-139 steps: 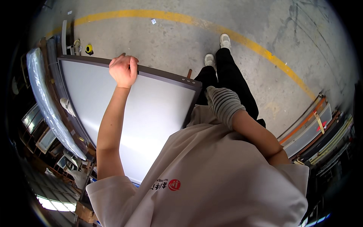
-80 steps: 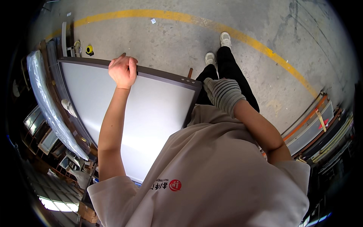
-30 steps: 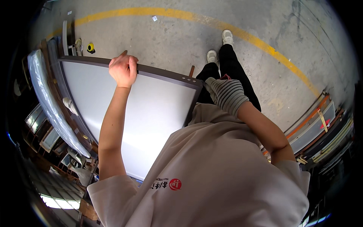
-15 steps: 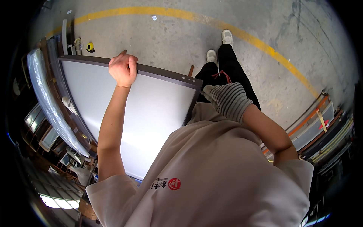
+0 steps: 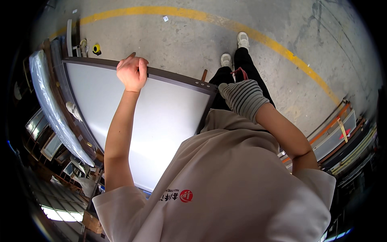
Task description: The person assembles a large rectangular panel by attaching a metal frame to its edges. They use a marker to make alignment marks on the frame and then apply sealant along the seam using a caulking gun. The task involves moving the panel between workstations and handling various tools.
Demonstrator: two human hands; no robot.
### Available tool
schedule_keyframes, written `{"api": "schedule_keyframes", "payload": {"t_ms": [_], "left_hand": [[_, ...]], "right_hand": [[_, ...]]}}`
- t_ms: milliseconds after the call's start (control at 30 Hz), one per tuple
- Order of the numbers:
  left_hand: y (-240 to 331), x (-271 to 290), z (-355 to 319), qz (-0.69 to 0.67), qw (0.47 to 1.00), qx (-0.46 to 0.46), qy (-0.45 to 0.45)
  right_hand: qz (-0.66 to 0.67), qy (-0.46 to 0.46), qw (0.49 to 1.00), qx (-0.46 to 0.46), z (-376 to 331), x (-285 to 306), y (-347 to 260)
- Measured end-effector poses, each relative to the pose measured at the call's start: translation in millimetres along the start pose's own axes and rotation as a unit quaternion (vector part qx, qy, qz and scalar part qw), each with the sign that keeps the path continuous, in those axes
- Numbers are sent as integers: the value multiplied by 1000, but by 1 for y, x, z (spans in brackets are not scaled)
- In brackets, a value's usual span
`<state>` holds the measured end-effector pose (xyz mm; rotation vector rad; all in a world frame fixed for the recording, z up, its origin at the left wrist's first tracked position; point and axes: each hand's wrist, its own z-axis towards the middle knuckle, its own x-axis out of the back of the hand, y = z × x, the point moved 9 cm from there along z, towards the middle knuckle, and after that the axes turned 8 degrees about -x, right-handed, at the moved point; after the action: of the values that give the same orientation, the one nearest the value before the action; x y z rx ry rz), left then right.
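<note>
A large pale panel [image 5: 165, 117] in a dark grey frame [image 5: 177, 78] stands on edge on my left, close against my body. Bare, my left hand [image 5: 133, 73] is closed over the frame's upper edge, with one finger stretched out past its far side. My right hand [image 5: 245, 99] wears a grey striped glove. It is held in front of my waist, just right of the frame's near corner, where several small round holes or fasteners show. Its fingers look curled in; what they hold, if anything, is hidden.
Wrapped lengths [image 5: 52, 101] and racks of frames line the left side. A yellow tape measure [image 5: 96, 49] lies on the concrete floor beyond the panel. A yellow line [image 5: 181, 12] curves across the floor. More framed panels [image 5: 334, 139] lean at the right.
My right hand has shifted slightly up, and its thumb side now shows beside the frame's corner. The left hand stays on the frame, and the panel is nearly still.
</note>
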<state>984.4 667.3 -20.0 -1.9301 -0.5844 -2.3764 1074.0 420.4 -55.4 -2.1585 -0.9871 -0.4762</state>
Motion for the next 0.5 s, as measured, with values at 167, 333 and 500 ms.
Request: {"api": "schedule_keyframes", "payload": {"t_ms": [167, 333, 500], "left_hand": [[-3, -1, -2, 6, 1000, 3, 0], [-4, -2, -4, 5, 1000, 2, -4], [-1, -1, -2, -3, 1000, 14, -11]], "right_hand": [[80, 57, 991, 89, -13, 9, -5], [59, 95, 993, 22, 9, -12, 20], [103, 105, 987, 60, 9, -21, 6]]}}
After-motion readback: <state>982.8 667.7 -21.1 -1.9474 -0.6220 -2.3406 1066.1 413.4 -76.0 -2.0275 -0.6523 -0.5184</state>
